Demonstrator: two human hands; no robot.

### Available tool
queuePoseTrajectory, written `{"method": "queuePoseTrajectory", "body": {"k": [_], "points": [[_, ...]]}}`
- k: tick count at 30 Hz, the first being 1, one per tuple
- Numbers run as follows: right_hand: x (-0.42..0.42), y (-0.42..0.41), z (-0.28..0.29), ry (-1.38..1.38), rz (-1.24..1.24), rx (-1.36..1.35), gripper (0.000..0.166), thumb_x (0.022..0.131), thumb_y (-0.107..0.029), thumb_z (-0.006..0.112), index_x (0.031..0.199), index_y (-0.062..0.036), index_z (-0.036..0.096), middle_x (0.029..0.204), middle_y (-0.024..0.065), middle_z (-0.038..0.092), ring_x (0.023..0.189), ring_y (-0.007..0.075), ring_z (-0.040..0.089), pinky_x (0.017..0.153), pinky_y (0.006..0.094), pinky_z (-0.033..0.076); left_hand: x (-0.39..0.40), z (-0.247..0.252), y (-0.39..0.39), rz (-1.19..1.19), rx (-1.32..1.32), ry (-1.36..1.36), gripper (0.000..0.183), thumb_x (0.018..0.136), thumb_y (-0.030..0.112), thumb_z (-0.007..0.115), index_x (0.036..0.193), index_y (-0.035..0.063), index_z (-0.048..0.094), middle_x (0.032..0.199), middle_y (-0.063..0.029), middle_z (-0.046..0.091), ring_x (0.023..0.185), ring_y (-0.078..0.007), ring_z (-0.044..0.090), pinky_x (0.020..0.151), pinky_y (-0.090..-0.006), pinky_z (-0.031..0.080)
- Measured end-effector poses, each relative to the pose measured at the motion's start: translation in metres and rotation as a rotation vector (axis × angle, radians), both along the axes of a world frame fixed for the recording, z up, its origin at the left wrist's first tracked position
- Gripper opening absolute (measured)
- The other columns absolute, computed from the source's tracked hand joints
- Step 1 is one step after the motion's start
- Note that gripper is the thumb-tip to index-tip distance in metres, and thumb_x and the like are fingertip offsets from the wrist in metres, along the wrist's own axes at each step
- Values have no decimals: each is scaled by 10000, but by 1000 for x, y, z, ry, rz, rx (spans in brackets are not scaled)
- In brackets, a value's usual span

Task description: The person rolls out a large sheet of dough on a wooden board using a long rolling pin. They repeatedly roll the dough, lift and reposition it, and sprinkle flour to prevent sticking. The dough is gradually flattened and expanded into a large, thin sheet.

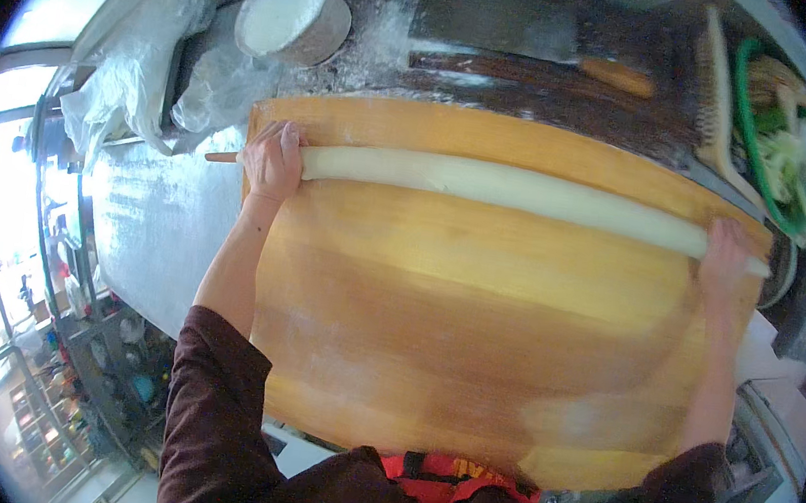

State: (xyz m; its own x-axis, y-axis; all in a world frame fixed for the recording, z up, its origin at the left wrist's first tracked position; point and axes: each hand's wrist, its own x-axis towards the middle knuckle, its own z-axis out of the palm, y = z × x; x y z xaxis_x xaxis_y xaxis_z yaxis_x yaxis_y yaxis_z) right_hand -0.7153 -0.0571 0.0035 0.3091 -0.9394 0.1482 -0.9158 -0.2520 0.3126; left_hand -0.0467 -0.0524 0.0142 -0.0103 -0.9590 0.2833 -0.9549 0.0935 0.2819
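Observation:
A long sheet of pale dough is rolled around a wooden rolling pin, whose bare tip sticks out at the left. The roll lies across the far part of a large wooden board. My left hand is closed over the left end of the pin, beside the dough. At the right end, my right hand is on the roll, its fingers blurred; whether it grips the pin or rests on the dough cannot be told.
Beyond the board are a round tub of white powder, a cleaver with a wooden handle and scattered flour. Clear plastic bags lie at the far left. A green-rimmed basket of vegetables and a pale brush are at the right.

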Motion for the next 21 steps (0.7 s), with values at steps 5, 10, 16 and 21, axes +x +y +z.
{"method": "queuePoseTrajectory", "body": {"k": [5,10,16,21], "points": [[22,102,36,-225,149,-25,196,896,-187,514,834,-22,599,864,198,597,803,398,545,711,503,408,26,5,114,9,112,-169,251,895,160,463,689,53,556,680,-133,581,669,-358,575,626,-462,439],[6,358,32,-328,-149,315,228,893,-201,515,1007,-34,620,1068,168,588,1008,389,533,867,538,405,1,8,372,9,395,-10,256,914,175,446,948,75,679,980,-149,657,990,-371,581,927,-509,413],[29,414,33,-394,-357,400,513,978,-314,336,1442,-114,423,1530,102,364,1389,370,337,1144,555,175,-25,32,417,77,503,-147,502,1006,317,268,1395,100,501,1495,-76,419,1432,-357,266,1152,-519,174],[16,292,21,-513,-429,286,481,1002,-313,350,1419,-94,448,1531,97,368,1414,338,311,1149,550,169,-23,22,291,61,306,-23,455,990,207,397,1423,84,459,1517,-107,390,1445,-364,243,1167,-513,167]]}}
